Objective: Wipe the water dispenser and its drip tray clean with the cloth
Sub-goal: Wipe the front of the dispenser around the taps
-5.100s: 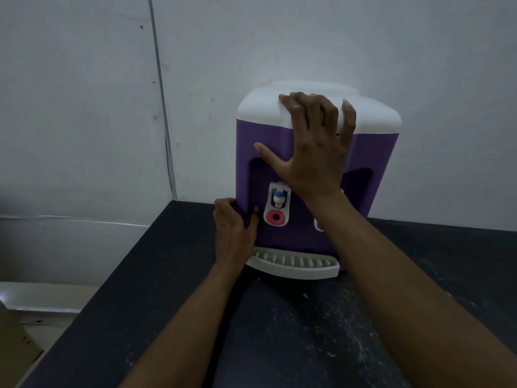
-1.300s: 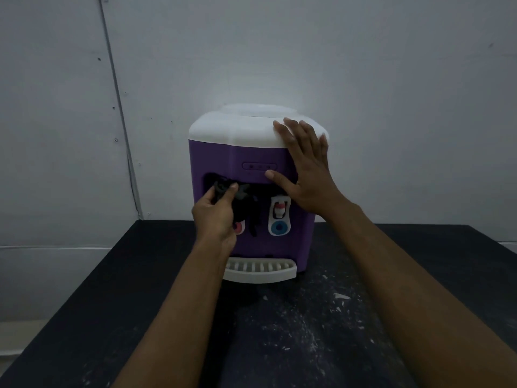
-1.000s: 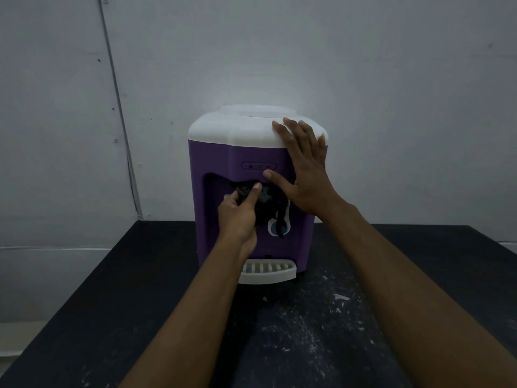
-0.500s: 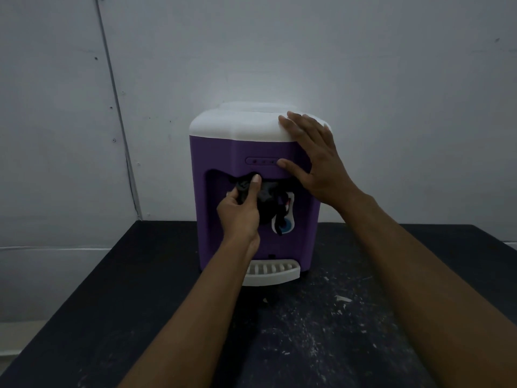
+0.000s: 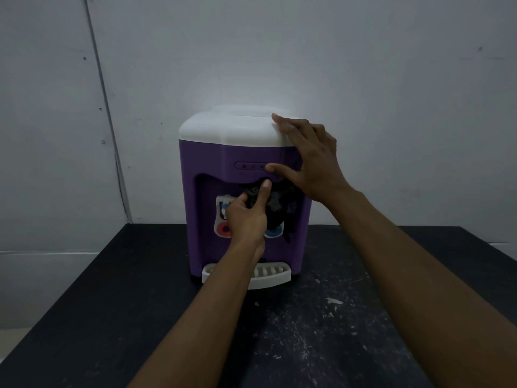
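A purple water dispenser [image 5: 212, 169] with a white top stands on the black table, near the wall. Its white drip tray [image 5: 270, 274] juts out at the bottom front, partly behind my left forearm. My left hand [image 5: 247, 217] grips a dark cloth [image 5: 279, 203] and holds it against the recess over the right tap with the blue ring. The left tap with the red ring [image 5: 223, 229] shows beside that hand. My right hand [image 5: 310, 161] lies flat on the dispenser's upper right corner, fingers on the white top, thumb on the purple front.
The black table [image 5: 112, 289] runs to the grey wall behind. White flecks and dust [image 5: 330, 303] lie scattered on the table in front of and right of the drip tray. The table's left edge drops away at the lower left.
My left hand with the cloth has moved from the left tap across the recess to the right tap. My right hand has stayed on the top right corner.
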